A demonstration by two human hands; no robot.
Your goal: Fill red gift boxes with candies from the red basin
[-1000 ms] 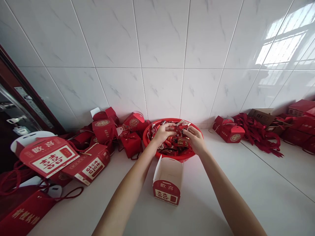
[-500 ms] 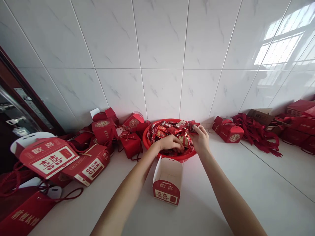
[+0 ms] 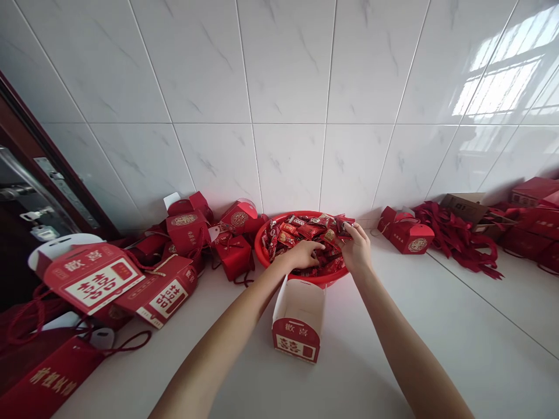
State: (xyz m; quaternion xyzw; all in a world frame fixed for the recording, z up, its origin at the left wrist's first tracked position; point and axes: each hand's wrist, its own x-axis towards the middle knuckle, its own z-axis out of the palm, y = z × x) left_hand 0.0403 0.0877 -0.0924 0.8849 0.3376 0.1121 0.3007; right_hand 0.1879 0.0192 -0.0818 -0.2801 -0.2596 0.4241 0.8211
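A round red basin (image 3: 261,253) full of wrapped candies (image 3: 309,231) stands near the tiled wall. My left hand (image 3: 305,255) is over the candies at the basin's middle, its fingers partly spread and nothing visible between them. At the basin's right edge, my right hand (image 3: 357,244) holds red-wrapped candies (image 3: 345,223) between thumb and fingers. In front of the basin is an open-topped red and white box (image 3: 297,337), with its pale inside showing and no content visible in it.
Closed red gift boxes (image 3: 98,276) with cords are piled on the left. To the right lie a small red box (image 3: 407,233), dark red ribbons (image 3: 458,238), a brown carton (image 3: 465,203) and more red boxes (image 3: 535,227). A tiled wall rises behind.
My left hand has lifted slightly from among the candies and its fingers have spread. The right hand has stayed at the basin's right edge with its candies.
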